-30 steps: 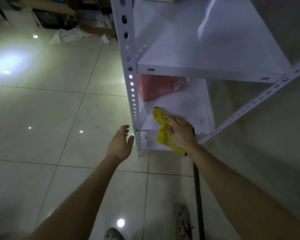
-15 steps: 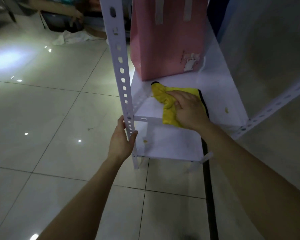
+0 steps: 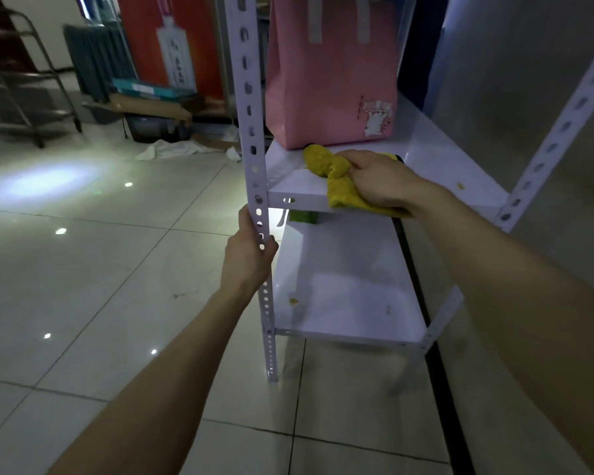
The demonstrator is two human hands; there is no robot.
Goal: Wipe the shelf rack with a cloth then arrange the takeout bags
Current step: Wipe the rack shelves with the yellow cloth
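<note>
A white metal shelf rack [image 3: 436, 156] stands against a grey wall. A pink takeout bag [image 3: 330, 84] stands upright at the back of its middle shelf. My right hand [image 3: 378, 181] grips a crumpled yellow cloth [image 3: 336, 181] on that shelf's front edge, just in front of the bag. My left hand [image 3: 249, 255] holds the rack's perforated front left post [image 3: 251, 132] below the shelf. The bottom shelf [image 3: 343, 289] shows small yellowish specks. Something green [image 3: 302, 217] peeks out under the middle shelf.
Glossy tiled floor [image 3: 100, 269] spreads to the left. At the back left lie cardboard boxes [image 3: 151, 104], white rags [image 3: 172, 149] on the floor and a metal cart [image 3: 21, 80]. An orange poster [image 3: 172, 42] stands behind them.
The view has dropped lower and closer to the middle shelf. My left hand went from hanging free to holding the post. My right hand drew the cloth toward the shelf's front edge.
</note>
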